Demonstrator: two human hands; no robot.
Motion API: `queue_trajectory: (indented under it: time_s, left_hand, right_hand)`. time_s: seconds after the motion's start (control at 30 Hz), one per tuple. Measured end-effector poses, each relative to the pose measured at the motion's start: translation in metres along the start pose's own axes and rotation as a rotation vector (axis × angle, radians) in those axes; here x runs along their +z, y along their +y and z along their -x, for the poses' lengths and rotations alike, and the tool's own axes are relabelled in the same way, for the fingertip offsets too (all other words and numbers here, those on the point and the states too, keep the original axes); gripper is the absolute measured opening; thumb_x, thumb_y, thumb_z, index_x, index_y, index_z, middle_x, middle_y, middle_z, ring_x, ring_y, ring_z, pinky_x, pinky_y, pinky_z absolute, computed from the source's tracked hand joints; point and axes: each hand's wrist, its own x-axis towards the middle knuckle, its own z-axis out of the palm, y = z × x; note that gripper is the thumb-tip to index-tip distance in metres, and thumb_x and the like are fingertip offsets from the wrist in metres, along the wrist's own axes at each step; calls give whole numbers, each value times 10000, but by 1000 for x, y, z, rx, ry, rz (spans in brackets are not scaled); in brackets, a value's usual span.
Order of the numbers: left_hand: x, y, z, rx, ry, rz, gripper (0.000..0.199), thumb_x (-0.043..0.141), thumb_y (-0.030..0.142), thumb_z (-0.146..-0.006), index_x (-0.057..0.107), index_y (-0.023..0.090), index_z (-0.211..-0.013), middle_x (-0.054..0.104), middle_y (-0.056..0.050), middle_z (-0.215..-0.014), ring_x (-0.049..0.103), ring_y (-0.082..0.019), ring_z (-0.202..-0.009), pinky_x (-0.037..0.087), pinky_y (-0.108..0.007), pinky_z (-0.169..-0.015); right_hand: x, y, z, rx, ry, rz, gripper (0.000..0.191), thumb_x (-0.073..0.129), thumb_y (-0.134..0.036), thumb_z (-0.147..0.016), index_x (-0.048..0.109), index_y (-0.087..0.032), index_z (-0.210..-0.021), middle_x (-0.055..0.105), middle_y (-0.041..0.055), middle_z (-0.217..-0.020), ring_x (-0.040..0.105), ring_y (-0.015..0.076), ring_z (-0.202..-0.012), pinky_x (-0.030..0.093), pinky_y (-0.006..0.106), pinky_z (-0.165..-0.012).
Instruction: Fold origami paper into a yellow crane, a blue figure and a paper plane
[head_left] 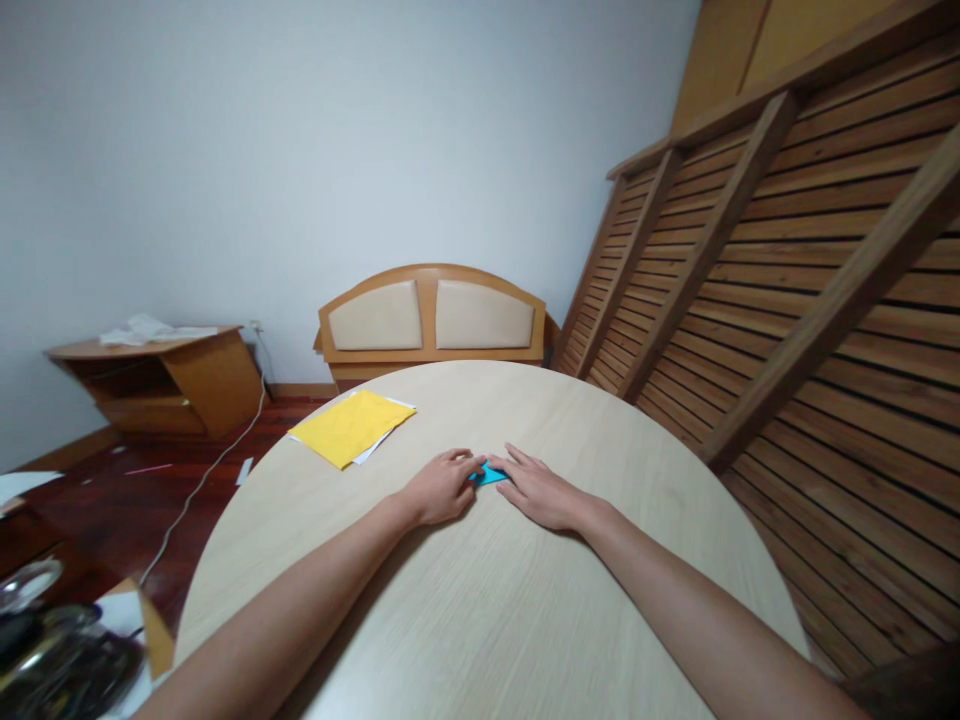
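Observation:
A small piece of folded blue paper (491,475) lies on the round table (480,610), partly covered by my fingers. At its left end, my left hand (444,488) has its fingers bent and closed on the paper's edge. My right hand (546,492) rests at the other end, fingers stretched out and apart, with the fingertips touching the paper. How the blue paper is folded under the fingers cannot be made out.
Yellow sheets (352,428) with white paper beneath lie at the table's left back. Wooden slatted panels (750,260) lean along the right side. A headboard (431,315) stands behind the table. On the left are a low desk (180,375) and a floor cable (202,485).

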Motion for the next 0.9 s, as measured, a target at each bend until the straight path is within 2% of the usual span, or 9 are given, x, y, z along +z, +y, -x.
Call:
queue_trajectory:
  time_s: [0.2,0.43,0.53,0.63,0.73,0.9]
  left_hand:
    - [-2,1,1,-2,-13,-5,404,476,312,-926,513,191,-1309,626,-96,-1302,509,-242,-1278,411,-434,-1129]
    - [-4,6,1,24,26,43,383,440,306,-940,554,206,-1292,587,-77,-1346,524,-222,-1226,415,-421,-1109]
    - [-4,6,0,38,42,63,380,479,304,-916,574,207,-1270,609,-79,-1293,539,-213,-1188,428,-404,-1088]
    - [-3,6,1,45,57,90,391,503,301,-897,585,201,-1266,618,-87,-1270,542,-212,-1182,434,-399,-1079]
    - [-1,4,3,50,59,101,402,488,308,-911,579,200,-1288,615,-88,-1295,528,-213,-1213,421,-408,-1096]
    - [2,2,2,36,58,69,393,411,305,-957,569,233,-1310,616,-47,-1328,527,-210,-1222,421,-399,-1096]
  right_hand:
    - [-4,8,5,0,3,-2,462,420,-396,-1003,477,-275,-1445,415,43,-1528,181,306,-1484,222,544,-1181]
    - [-5,13,5,5,63,57,429,475,-370,-979,549,-259,-1386,476,76,-1484,276,317,-1448,260,523,-1159]
    - [-4,10,3,-21,132,67,371,532,-338,-954,619,-231,-1299,572,98,-1379,428,285,-1346,327,467,-1120]
    - [-5,8,3,-45,212,70,264,591,-311,-924,691,-217,-1150,664,91,-1187,562,242,-1141,420,391,-1012]
    - [-6,7,2,-43,245,108,204,610,-319,-918,710,-217,-1064,679,79,-1079,581,229,-1038,442,367,-936]
    - [-5,6,1,-50,260,143,198,595,-357,-932,724,-224,-1002,682,66,-1013,585,217,-983,434,344,-889]
